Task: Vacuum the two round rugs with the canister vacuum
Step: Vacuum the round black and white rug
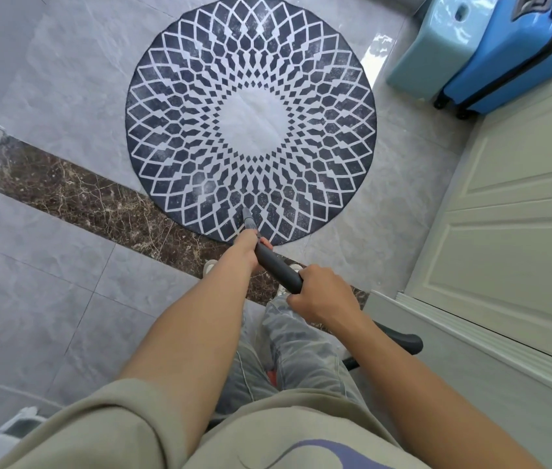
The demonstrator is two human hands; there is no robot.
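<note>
The fingers of the left hand (249, 243) curl round the front of the dark wand (276, 267), just behind its narrow nozzle (247, 218). The fingers of the right hand (322, 296) wrap the wand's rear end, knuckles up, in a closed grip. The two hands sit near each other on the wand with a bare stretch of tube between them.

The nozzle tip rests on the near edge of the round rug (251, 120), on its dark outer band. The rug is navy with a white lattice pattern and a pale middle, and pale dust shows across it. It lies flat on the grey tile floor (48, 299), its near edge overlapping a brown marble strip (75, 194).

Behind the right hand a black hose (399, 338) curves away to the right. Below the arms are grey jeans (295, 346) and the toes of pale shoes (209, 265).

A white panelled door (521, 214) stands on the right. Beyond it, near the rug's far right side, a blue suitcase (518, 52) stands just beside a light blue stool (437, 45).
</note>
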